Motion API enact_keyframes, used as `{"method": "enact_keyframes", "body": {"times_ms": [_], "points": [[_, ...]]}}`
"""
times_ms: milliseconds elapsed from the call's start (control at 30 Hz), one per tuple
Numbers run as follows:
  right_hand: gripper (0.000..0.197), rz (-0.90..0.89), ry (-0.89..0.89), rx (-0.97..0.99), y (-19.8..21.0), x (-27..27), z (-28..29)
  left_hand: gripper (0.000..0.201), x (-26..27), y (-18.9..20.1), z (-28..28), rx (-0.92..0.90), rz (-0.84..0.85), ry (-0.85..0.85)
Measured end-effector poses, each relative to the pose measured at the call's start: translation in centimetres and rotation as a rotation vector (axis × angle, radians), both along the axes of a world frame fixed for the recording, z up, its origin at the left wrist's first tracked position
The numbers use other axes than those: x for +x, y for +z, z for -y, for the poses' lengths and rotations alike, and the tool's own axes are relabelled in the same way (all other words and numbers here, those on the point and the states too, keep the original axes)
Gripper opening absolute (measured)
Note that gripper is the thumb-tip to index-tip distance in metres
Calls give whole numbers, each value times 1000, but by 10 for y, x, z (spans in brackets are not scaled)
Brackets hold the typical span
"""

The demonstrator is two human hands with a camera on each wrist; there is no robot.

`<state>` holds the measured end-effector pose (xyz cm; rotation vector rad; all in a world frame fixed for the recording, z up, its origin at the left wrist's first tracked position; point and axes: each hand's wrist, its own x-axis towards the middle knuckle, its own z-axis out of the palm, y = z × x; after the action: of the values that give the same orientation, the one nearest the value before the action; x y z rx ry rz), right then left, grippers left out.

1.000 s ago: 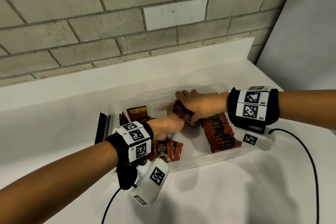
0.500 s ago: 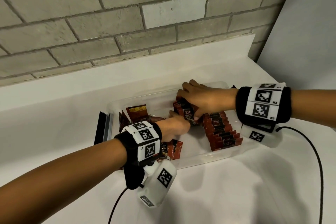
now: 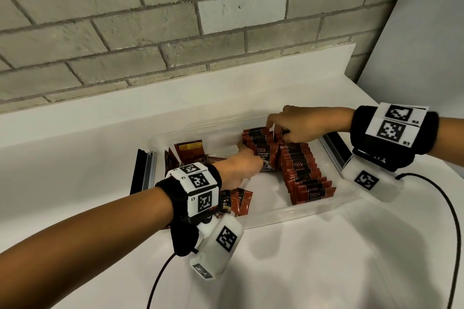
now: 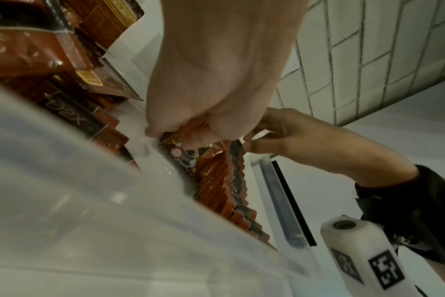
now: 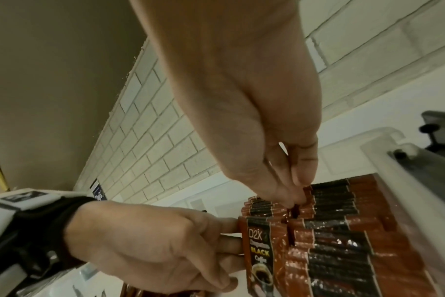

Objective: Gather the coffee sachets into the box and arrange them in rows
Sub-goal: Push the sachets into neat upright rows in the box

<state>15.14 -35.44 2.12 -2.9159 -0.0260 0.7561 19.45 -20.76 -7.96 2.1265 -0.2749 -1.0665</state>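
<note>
A clear plastic box (image 3: 276,218) sits on the white counter. A row of red-and-black coffee sachets (image 3: 303,175) stands along its right side. At the row's far end my left hand (image 3: 241,168) grips an upright bundle of sachets (image 3: 261,150) from the front, fingers curled at its lower edge (image 4: 181,136). My right hand (image 3: 296,125) reaches in from the right and pinches the top edges of sachets (image 5: 292,191) between the bundle (image 5: 262,251) and the row (image 5: 343,251). Loose sachets (image 3: 190,150) lie at the box's left, more (image 3: 238,200) near its front wall.
Black-edged latches flank the box on the left (image 3: 140,170) and right (image 3: 336,150). Black cables (image 3: 452,233) trail from both wrist cameras across the counter. A brick wall rises behind, and a grey panel (image 3: 426,32) stands at the right.
Both hands have carried the bundle right and back, against the far end of the row. My right hand has shifted from the bundle's top to pinching sachet edges beside it.
</note>
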Motion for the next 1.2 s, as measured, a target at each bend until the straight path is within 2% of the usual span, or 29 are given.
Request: {"method": "enact_keyframes", "body": {"times_ms": [33, 133, 200, 400, 467, 667, 833, 967, 1200], "points": [[48, -5, -25, 36, 1, 0, 0, 82, 2, -3, 2, -42, -47, 13], [49, -21, -64, 87, 3, 0, -1, 73, -2, 3, 3, -91, -67, 30], [52, -16, -103, 124, 5, 0, -1, 78, -5, 9, 3, -99, -92, 44], [56, -20, -156, 173, 8, 1, -7, 74, -2, 8, 7, -106, -77, 65], [54, -16, -191, 216, 11, 1, -6, 78, -1, 9, 7, -121, -69, 87], [46, -33, -340, 339, 11, 2, -4, 72, 0, 8, 9, -156, -80, 89], [44, -49, -497, 541, 8, 7, -3, 72, 1, 9, 8, -172, -67, 88], [41, -58, -624, 702, 13, 6, -2, 60, 2, 8, 10, -190, -91, 97], [48, -62, -700, 759, 15, 3, -10, 50, 3, 9, 7, -127, -75, 78]]}}
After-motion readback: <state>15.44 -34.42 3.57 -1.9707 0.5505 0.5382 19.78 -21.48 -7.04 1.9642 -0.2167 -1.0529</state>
